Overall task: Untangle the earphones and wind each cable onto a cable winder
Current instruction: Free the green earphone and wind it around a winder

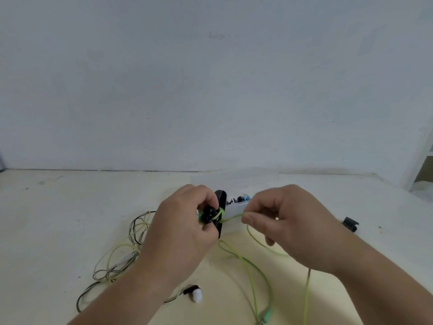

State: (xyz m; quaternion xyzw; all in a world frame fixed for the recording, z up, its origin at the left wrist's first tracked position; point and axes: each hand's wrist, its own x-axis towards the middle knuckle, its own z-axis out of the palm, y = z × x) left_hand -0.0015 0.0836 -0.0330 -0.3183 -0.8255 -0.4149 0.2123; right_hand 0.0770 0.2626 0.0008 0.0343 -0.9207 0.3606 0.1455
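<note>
My left grip point(185, 221) is closed around the black cable winder point(221, 198), held above the middle of the desk point(58, 231) with green cable point(233, 217) wrapped on it. My right grip point(288, 224) pinches that cable just beside the winder; its slack loops toward the near edge. A tangle of pale and dark cables point(121, 256) lies to the left, a white earbud point(197, 296) nearer me.

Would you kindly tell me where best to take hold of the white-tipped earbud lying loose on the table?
Pinch the earbud across its black housing, just behind the white tip, coming down from its right side: the left forearm crowds the other side and its thin cable trails off leftward there.
</note>
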